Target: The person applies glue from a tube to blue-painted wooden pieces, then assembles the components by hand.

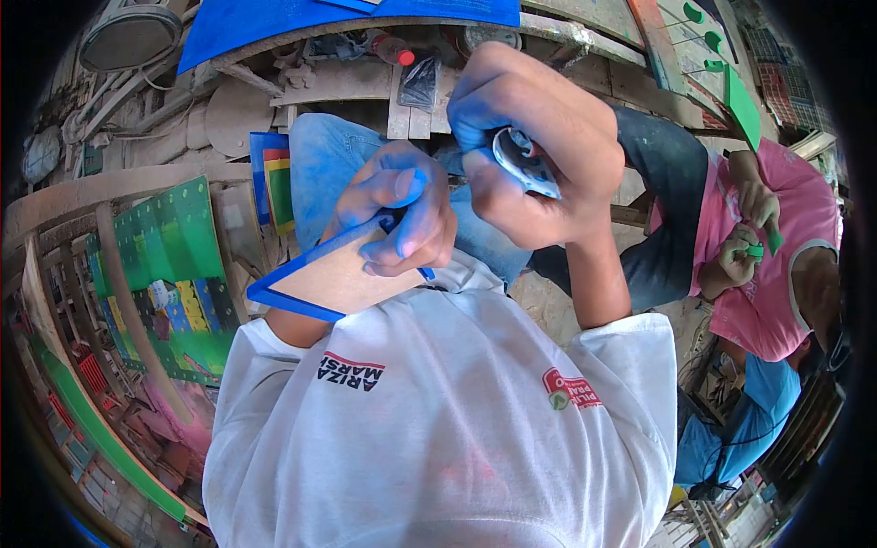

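Observation:
My left hand (395,208), its fingertips stained blue, is closed on a small flat board (343,274) with a tan face and blue-painted edges. The board tilts in front of my white shirt. Raised to the right of it, my right hand (548,151) is curled into a fist, also with blue on the fingers. It grips a curled white piece with dark marks (528,173), mostly hidden inside the fingers; what this piece is I cannot tell. The two hands are apart, above my blue-dusted jeans (320,155).
A blue panel (356,20) lies on the bench ahead, over a bottle with a red cap (395,49). Green painted panels (174,237) lean at the left. Close on my right sits a person in a pink shirt (776,274), holding a small green piece (755,250).

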Action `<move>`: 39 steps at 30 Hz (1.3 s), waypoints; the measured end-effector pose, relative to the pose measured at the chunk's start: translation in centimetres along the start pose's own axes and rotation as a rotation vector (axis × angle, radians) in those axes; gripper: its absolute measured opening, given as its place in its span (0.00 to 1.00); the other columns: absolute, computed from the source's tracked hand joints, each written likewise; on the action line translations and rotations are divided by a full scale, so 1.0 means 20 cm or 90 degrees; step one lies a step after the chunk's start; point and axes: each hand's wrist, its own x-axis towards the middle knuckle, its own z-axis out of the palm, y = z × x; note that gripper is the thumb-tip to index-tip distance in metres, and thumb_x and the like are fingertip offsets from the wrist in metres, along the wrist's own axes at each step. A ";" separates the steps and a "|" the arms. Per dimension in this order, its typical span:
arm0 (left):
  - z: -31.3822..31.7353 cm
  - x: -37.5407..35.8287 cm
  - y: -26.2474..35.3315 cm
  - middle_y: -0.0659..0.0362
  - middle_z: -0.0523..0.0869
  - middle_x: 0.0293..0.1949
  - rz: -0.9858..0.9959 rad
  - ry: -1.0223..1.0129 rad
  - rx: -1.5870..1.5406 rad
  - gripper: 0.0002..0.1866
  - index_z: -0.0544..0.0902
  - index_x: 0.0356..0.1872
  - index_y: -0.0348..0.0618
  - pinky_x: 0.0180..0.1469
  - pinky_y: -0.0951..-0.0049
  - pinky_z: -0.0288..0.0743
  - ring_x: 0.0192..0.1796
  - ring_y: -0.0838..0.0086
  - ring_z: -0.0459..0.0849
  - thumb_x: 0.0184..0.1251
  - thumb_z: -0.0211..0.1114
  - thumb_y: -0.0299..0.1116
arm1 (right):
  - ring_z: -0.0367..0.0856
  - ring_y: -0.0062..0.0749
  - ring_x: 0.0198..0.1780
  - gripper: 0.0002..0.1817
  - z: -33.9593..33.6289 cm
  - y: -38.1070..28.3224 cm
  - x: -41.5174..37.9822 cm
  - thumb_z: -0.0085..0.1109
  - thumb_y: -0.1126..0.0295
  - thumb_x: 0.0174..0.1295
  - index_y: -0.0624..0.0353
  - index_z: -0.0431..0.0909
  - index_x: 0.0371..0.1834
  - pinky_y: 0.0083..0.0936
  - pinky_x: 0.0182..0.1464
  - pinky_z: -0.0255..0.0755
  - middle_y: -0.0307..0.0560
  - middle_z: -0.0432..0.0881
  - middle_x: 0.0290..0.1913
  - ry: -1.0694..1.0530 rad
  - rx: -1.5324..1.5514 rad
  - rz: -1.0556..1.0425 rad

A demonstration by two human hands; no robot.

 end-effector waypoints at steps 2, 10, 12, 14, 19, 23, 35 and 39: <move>-0.02 0.01 0.00 0.65 0.66 0.04 0.013 -0.033 -0.013 0.25 0.75 0.16 0.36 0.08 0.79 0.46 0.03 0.82 0.62 0.71 0.52 0.43 | 0.68 0.36 0.22 0.09 -0.01 0.00 -0.02 0.55 0.78 0.35 0.71 0.70 0.22 0.23 0.24 0.65 0.52 0.72 0.23 -0.014 0.010 0.007; -0.02 0.01 0.03 0.65 0.69 0.06 0.063 -0.105 -0.021 0.16 0.74 0.31 0.33 0.08 0.81 0.47 0.04 0.82 0.65 0.73 0.50 0.38 | 0.74 0.36 0.25 0.09 0.02 -0.04 -0.05 0.64 0.77 0.42 0.70 0.74 0.24 0.23 0.27 0.68 0.53 0.75 0.25 -0.013 0.027 0.078; -0.02 0.01 0.03 0.65 0.69 0.06 0.079 -0.100 -0.017 0.14 0.73 0.32 0.33 0.08 0.81 0.47 0.04 0.82 0.65 0.73 0.51 0.36 | 0.76 0.35 0.26 0.09 0.01 -0.05 -0.04 0.65 0.79 0.41 0.71 0.76 0.25 0.24 0.28 0.69 0.53 0.76 0.26 -0.011 0.047 0.086; -0.02 0.01 0.03 0.64 0.69 0.06 0.095 -0.095 -0.014 0.13 0.71 0.34 0.33 0.09 0.81 0.47 0.05 0.83 0.65 0.72 0.51 0.35 | 0.74 0.34 0.25 0.10 0.01 -0.03 -0.06 0.65 0.78 0.41 0.68 0.76 0.27 0.23 0.26 0.68 0.49 0.76 0.28 -0.010 0.048 0.090; 0.00 0.00 0.05 0.64 0.69 0.06 0.117 -0.046 0.028 0.09 0.69 0.35 0.32 0.09 0.81 0.47 0.05 0.82 0.65 0.68 0.54 0.29 | 0.73 0.32 0.25 0.11 0.01 -0.05 -0.07 0.65 0.78 0.41 0.64 0.76 0.30 0.22 0.24 0.67 0.45 0.75 0.30 -0.015 0.053 0.116; -0.05 -0.02 0.04 0.62 0.70 0.07 0.133 -0.053 0.084 0.08 0.69 0.34 0.32 0.09 0.81 0.48 0.05 0.82 0.64 0.64 0.57 0.26 | 0.74 0.32 0.25 0.10 0.00 -0.07 -0.06 0.64 0.78 0.41 0.68 0.76 0.28 0.22 0.26 0.67 0.49 0.76 0.28 -0.014 0.071 0.124; 0.13 -0.05 0.17 0.59 0.79 0.15 0.250 0.246 0.725 0.13 0.78 0.29 0.31 0.17 0.82 0.60 0.15 0.82 0.73 0.43 0.73 0.23 | 0.77 0.32 0.28 0.13 -0.02 -0.14 -0.05 0.68 0.77 0.40 0.71 0.80 0.30 0.22 0.30 0.70 0.53 0.78 0.30 -0.067 0.156 0.226; 0.13 -0.02 0.24 0.55 0.82 0.18 0.325 0.128 0.971 0.15 0.80 0.26 0.31 0.20 0.80 0.67 0.17 0.75 0.79 0.38 0.78 0.26 | 0.78 0.35 0.31 0.13 -0.02 -0.14 -0.06 0.68 0.76 0.40 0.71 0.80 0.30 0.25 0.34 0.71 0.53 0.79 0.31 -0.091 0.189 0.260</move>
